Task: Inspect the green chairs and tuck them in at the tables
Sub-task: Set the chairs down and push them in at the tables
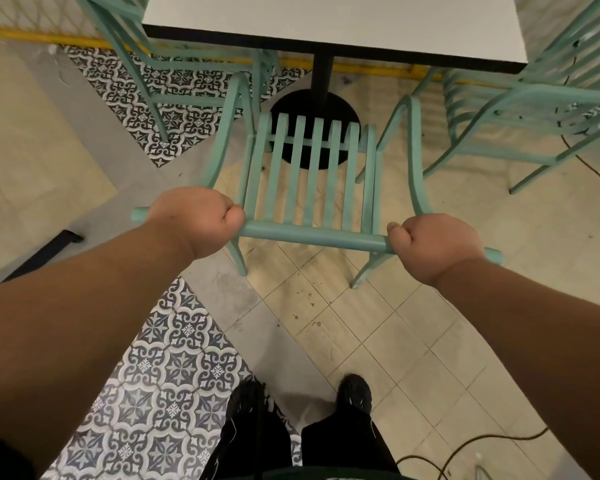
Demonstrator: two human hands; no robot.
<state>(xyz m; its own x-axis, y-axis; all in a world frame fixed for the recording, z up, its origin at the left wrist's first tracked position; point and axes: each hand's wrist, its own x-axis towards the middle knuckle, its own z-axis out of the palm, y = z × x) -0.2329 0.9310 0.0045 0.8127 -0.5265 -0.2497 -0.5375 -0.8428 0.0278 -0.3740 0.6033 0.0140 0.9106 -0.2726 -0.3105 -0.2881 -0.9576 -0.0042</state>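
Status: the middle chair (312, 174) stands in front of the worktop (329, 22), facing it. Its seat front lies over the round black base (314, 109) of the worktop post, but most of the seat is in the open, short of the worktop edge. By this evidence the chair is only partly tucked in, and a further push forward appears to be needed.

Two more green chairs are in view: the left chair (136, 60) and the right chair (520, 98), each at one side of the worktop. Whether either is fully tucked in cannot be told.

Hands: the left hand (196, 220) is closed in a fist around the top rail (312, 235) of the middle chair, near its left end. The right hand (433, 245) is closed around the same rail near its right end. Both grips are full wraps, knuckles up.
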